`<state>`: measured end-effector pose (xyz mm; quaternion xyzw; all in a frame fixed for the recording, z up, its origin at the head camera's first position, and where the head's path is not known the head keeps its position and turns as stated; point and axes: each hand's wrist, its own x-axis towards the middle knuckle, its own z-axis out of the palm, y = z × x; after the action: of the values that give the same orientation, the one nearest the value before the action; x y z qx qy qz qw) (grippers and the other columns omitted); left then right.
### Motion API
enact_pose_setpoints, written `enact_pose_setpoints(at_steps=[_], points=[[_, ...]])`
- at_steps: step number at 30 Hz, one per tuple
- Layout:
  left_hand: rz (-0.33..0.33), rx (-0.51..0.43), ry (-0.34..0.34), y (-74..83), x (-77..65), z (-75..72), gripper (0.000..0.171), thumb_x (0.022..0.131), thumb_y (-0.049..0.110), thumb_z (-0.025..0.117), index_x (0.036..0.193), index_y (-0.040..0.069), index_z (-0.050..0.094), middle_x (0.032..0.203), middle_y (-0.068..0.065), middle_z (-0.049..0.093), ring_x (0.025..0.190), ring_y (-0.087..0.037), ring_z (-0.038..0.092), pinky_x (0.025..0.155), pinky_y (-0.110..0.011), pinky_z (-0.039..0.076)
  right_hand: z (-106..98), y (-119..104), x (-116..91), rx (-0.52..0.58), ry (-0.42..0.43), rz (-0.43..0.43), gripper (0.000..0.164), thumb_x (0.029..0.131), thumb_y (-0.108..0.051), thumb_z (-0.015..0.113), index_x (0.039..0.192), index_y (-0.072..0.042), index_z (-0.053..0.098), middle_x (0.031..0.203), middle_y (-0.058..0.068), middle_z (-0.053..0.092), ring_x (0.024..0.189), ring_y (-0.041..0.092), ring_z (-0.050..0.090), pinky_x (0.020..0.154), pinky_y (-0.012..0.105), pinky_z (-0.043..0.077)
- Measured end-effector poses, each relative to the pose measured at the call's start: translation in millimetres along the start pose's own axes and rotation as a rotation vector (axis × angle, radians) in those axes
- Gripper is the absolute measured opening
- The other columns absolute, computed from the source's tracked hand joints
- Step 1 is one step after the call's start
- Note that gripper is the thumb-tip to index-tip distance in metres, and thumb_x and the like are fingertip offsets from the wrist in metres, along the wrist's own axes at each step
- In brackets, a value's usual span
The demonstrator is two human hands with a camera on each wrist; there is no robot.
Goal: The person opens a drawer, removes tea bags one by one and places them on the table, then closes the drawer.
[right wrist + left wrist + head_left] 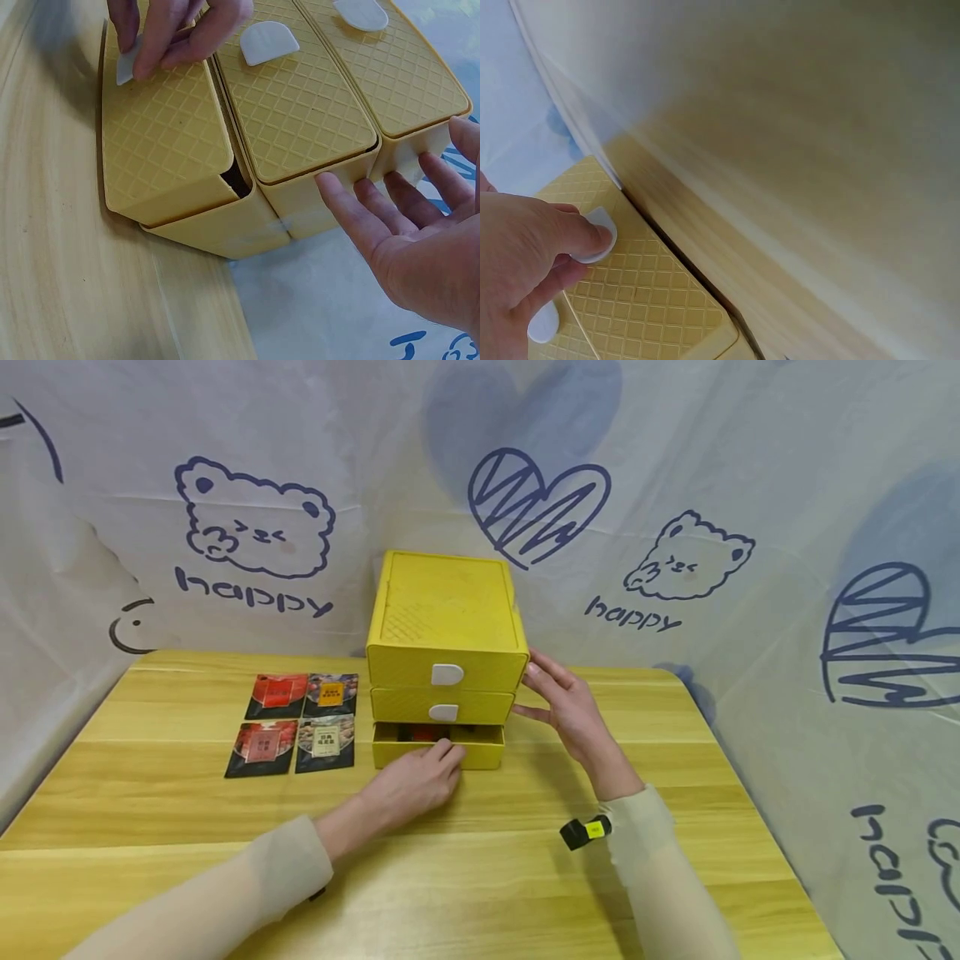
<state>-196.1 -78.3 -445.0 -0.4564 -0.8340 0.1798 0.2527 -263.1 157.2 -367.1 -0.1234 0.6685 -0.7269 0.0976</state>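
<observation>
A yellow cabinet [450, 602] with three stacked drawers stands at the back of the table. Its bottom drawer [483, 758] is pulled part way out, and something red and dark [423, 735] shows inside. My left hand [416, 781] pinches the white tab handle [598, 236] of that drawer between thumb and fingers. At the cabinet's right side, my right hand [570, 714] is spread with its fingertips [328, 182] against the side wall. The two upper drawers are closed, each with a white tab [447, 674] on its front.
Left of the cabinet lie several black-and-red or black-and-cream packets [264, 748] in two rows on the wooden table [465, 877]. Behind stands a white cloth [405, 460] with blue drawings. A black device [585, 832] sits at the right wrist.
</observation>
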Motion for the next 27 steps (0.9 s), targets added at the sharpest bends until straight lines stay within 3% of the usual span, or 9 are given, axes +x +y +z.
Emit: enact_pose_setpoints(at_steps=[12, 27], points=[[0.021, 0.014, 0.013, 11.3, -7.9, -12.3, 0.017, 0.082, -0.002, 0.049, 0.091, 0.008, 0.060, 0.096, -0.010, 0.045, 0.080, -0.020, 0.040, 0.045, -0.015, 0.040, 0.8, -2.0, -0.6, 0.001, 0.008, 0.005, 0.052, 0.086, -0.038, 0.058, 0.134, -0.022, 0.045, 0.139, 0.002, 0.039, 0.117, 0.019, 0.042, 0.086, 0.053, 0.045], [0.041, 0.001, -0.022, 22.6, -15.8, -24.7, 0.022, 0.080, -0.007, 0.049, 0.094, 0.006, 0.061, 0.097, -0.010, 0.047, 0.082, -0.019, 0.042, 0.054, -0.014, 0.045, 1.3, -1.7, -1.5, -0.001, 0.010, 0.010, 0.051, 0.086, -0.038, 0.058, 0.134, -0.023, 0.045, 0.139, 0.002, 0.039, 0.117, 0.019, 0.042, 0.085, 0.052, 0.045]])
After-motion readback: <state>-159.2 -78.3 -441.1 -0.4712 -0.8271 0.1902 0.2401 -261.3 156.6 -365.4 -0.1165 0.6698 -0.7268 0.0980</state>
